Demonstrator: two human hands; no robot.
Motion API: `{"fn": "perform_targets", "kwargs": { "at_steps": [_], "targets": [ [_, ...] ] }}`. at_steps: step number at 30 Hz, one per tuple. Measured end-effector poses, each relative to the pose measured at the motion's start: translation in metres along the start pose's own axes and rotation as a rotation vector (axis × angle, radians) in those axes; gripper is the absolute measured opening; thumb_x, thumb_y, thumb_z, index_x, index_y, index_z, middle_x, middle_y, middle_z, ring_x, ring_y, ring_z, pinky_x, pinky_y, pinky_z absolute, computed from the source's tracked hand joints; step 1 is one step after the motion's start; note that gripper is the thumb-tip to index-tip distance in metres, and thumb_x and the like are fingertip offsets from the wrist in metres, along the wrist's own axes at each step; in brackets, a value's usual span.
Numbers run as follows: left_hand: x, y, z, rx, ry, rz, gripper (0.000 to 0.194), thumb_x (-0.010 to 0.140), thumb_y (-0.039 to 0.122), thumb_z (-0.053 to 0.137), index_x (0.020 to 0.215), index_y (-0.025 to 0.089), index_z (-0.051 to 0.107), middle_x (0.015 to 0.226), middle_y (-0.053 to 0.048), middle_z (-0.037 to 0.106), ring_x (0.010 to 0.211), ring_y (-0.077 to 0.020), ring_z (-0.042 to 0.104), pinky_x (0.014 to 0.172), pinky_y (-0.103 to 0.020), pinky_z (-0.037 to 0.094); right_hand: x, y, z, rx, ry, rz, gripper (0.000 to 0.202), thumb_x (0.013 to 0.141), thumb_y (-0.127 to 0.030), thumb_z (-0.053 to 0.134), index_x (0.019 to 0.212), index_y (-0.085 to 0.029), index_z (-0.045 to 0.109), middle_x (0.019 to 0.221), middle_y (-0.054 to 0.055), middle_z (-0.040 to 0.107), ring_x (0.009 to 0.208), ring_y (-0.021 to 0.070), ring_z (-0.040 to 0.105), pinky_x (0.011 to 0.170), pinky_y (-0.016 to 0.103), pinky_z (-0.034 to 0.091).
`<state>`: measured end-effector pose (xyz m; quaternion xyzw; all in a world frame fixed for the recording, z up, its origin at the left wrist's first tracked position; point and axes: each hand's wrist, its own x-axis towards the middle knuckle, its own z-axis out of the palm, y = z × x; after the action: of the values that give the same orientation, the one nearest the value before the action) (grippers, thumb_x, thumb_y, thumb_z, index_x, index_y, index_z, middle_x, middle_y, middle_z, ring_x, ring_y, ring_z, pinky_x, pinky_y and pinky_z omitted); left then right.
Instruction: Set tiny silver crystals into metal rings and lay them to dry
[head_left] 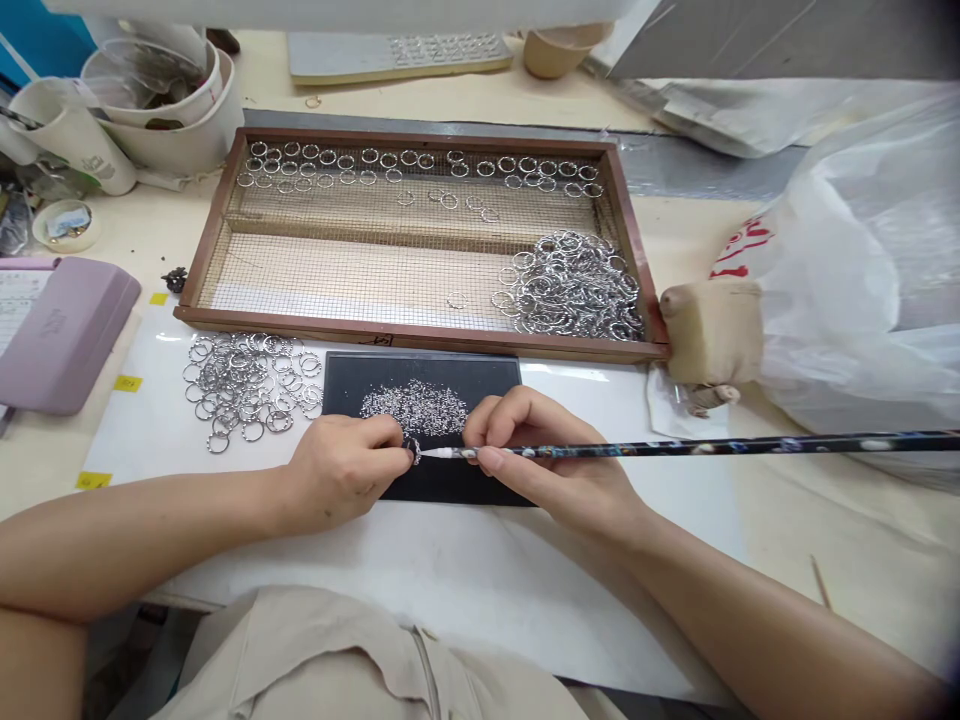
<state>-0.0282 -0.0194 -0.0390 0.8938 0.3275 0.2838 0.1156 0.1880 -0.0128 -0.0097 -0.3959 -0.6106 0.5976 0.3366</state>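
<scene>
Between the thumb and finger of my left hand (349, 470) is a small metal ring (414, 450), partly hidden by the fingertips. My right hand (551, 455) grips a long dark patterned pen-like tool (675, 446), whose pale pointed tip touches or nearly touches the ring. Both hands are over a black pad (450, 485), which bears a heap of tiny shiny stones (414, 405). Left of the pad, a pile of silver rings (251, 385) lies on white paper.
Behind the pad stands a wood-framed mesh tray (420, 341) with rows of rings and a ring heap (574, 290). A beige block (716, 330) and plastic bag (832, 280) are at right. A mauve case (71, 335) and white tubs (176, 130) stand left.
</scene>
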Motion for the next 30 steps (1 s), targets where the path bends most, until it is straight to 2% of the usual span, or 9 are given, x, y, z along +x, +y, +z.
{"fn": "perform_targets", "kwargs": {
  "at_steps": [10,30],
  "targets": [
    [0.0004,0.0005,-0.0002,0.011,-0.005,0.000,0.026,0.085,0.013,0.047,0.061,0.016,0.054,0.065,0.002,0.058,0.047,-0.0066,0.040,0.043,-0.023,0.026,-0.0003,-0.0002,-0.0009,0.005,0.007,0.029,0.015,0.085,-0.026,0.055,0.074,-0.022,0.044,0.074,0.000,0.053,0.059,0.0108,0.046,0.050,0.026,0.035],
    [0.0001,-0.0007,0.0011,0.001,0.003,0.005,0.026,0.084,0.012,0.048,0.060,0.015,0.055,0.064,0.001,0.057,0.047,-0.0067,0.037,0.044,-0.022,0.024,0.0016,0.0001,0.0011,0.010,-0.009,-0.032,0.014,0.084,-0.014,0.051,0.075,-0.022,0.044,0.073,-0.001,0.051,0.060,0.0099,0.045,0.051,0.025,0.033]
  ]
}}
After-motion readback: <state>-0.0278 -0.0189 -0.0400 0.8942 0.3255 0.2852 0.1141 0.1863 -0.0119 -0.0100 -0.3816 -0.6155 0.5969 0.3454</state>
